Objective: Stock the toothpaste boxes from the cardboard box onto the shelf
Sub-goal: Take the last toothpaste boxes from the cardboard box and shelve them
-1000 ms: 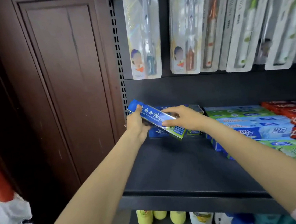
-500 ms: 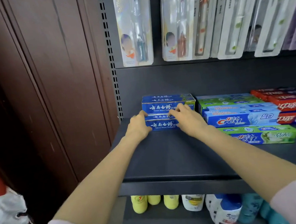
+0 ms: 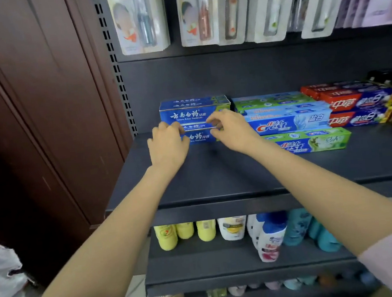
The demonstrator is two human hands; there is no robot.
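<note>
Blue toothpaste boxes are stacked at the back left of the dark shelf (image 3: 241,175). An upper blue box (image 3: 193,113) lies on top, and a lower front blue box (image 3: 198,137) sits just before it. My left hand (image 3: 168,148) curls its fingers over the left end of the lower front box. At that box's right end, my right hand (image 3: 230,130) pinches it between thumb and fingers. The cardboard box is out of view.
Crest boxes (image 3: 289,122), a green Crest box (image 3: 310,142) and red boxes (image 3: 354,102) fill the shelf's right side. Toothbrush packs (image 3: 142,18) hang above. Bottles (image 3: 269,237) stand on the shelf below. A brown wooden door (image 3: 41,116) and a white bag (image 3: 2,272) are at the left.
A second ago both hands carried a blue box tilted toward the shelf. It now lies flat in the stack, and my fingers have curled onto the lower front box.
</note>
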